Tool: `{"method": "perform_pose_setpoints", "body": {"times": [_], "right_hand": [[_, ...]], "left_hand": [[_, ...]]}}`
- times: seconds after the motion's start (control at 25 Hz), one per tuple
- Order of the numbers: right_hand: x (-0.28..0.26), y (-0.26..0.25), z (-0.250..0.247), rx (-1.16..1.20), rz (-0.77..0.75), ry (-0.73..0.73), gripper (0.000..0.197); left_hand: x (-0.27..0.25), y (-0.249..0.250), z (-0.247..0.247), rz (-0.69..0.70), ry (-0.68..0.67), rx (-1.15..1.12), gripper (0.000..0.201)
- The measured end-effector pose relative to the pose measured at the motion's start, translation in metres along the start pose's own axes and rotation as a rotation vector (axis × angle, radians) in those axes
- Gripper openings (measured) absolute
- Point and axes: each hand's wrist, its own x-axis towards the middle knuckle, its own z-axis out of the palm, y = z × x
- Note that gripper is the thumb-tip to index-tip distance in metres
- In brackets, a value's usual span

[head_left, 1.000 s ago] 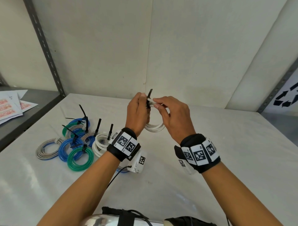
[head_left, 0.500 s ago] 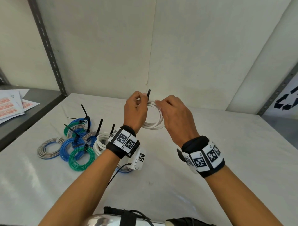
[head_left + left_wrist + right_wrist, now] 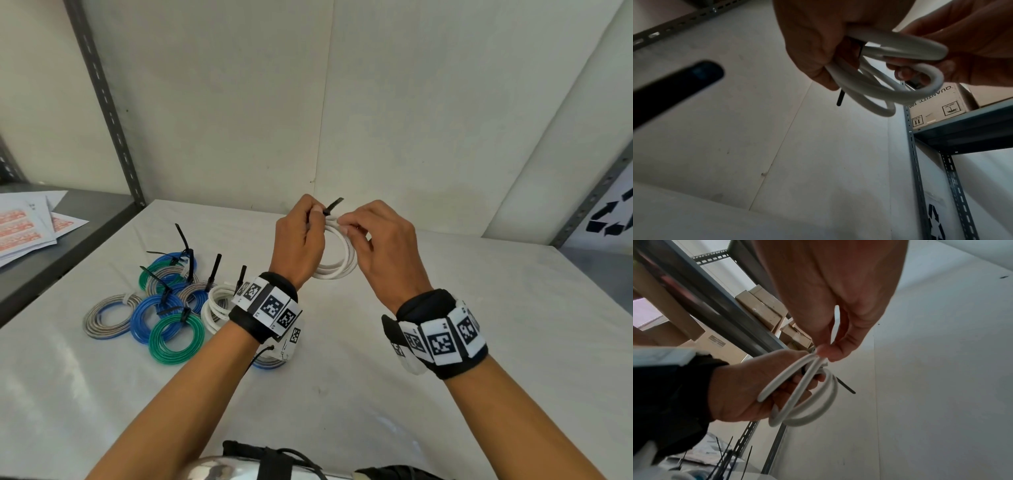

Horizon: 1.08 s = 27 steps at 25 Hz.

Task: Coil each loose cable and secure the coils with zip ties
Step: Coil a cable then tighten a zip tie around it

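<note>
A white cable coil (image 3: 337,263) hangs in the air between both hands above the table. My left hand (image 3: 301,236) grips the coil's top, with a black zip tie (image 3: 333,206) wrapped round it there; the tie's tail sticks up to the right. My right hand (image 3: 373,236) pinches the coil's top beside the tie. In the left wrist view the coil (image 3: 879,91) loops below my curled fingers and the tie's tail (image 3: 840,99) pokes out. In the right wrist view my thumb and finger pinch the coil (image 3: 807,395) where the tie (image 3: 844,386) crosses it.
Several tied coils, green (image 3: 174,337), blue (image 3: 150,313), grey (image 3: 106,317) and white (image 3: 215,305), lie on the white table (image 3: 376,394) at the left, their black tie tails sticking up. Papers (image 3: 24,226) lie on a grey shelf at far left. Metal shelf uprights stand on both sides.
Both hands have lifted the white coil slightly and the coil now hangs wider between them. The tie's tail has tipped from upright toward the right.
</note>
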Motion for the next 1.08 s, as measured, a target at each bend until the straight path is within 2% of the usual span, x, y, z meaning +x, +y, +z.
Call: {"method": "perform_pose_setpoints", "body": {"times": [0.2, 0.32, 0.4, 0.48, 0.56, 0.8, 1.08], "right_hand": [[0.0008, -0.001, -0.0026, 0.048, 0.017, 0.027, 0.01], [-0.0002, -0.0006, 0.0014, 0.02, 0.037, 0.007, 0.009], [-0.0005, 0.0016, 0.0031, 0.022, 0.049, 0.012, 0.009], [-0.0012, 0.0026, 0.0051, 0.043, 0.051, 0.02, 0.009], [-0.0022, 0.0019, 0.0054, 0.06, 0.046, 0.037, 0.009], [-0.0023, -0.0025, 0.0018, 0.137, 0.018, 0.091, 0.009], [-0.0013, -0.0006, 0.0017, 0.036, -0.009, 0.008, 0.011]], "left_hand": [[0.004, 0.0041, -0.0008, -0.033, -0.013, -0.079, 0.023], [0.0026, 0.004, -0.0033, -0.132, -0.046, -0.171, 0.02], [0.0016, 0.0037, -0.0032, -0.164, -0.028, -0.169, 0.026], [0.001, 0.0035, -0.0039, -0.111, -0.012, -0.135, 0.033], [0.0017, 0.0047, -0.004, -0.065, 0.009, -0.14, 0.025], [0.0077, 0.0062, -0.0068, -0.045, 0.028, -0.19, 0.02], [0.005, 0.0031, -0.0046, -0.006, 0.016, -0.15, 0.018]]}}
